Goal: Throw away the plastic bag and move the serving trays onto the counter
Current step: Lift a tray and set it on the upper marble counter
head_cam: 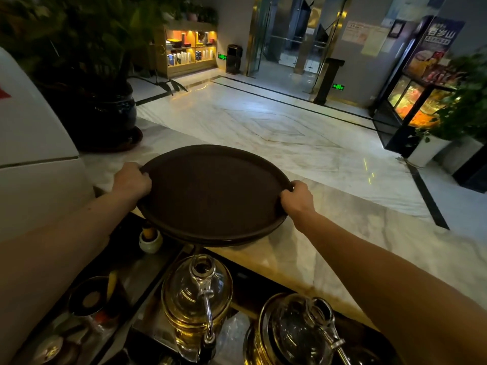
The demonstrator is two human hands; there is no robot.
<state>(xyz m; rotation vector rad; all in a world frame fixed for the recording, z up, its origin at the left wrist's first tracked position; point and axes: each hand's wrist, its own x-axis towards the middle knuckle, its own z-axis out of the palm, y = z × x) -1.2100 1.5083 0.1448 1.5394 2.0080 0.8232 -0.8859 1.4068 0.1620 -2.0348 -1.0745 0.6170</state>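
Both hands are clamped on the trays [214,191], a dark round stack, left hand [131,181] gripping the left rim and right hand [296,197] the right rim, so the stack sits right between them. It's over the near edge of the marble counter [355,233], can't tell if it's resting on it, glass jars [196,293] just below

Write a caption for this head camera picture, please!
Both hands, left hand and right hand, grip stacked round brown trays over the marble counter.
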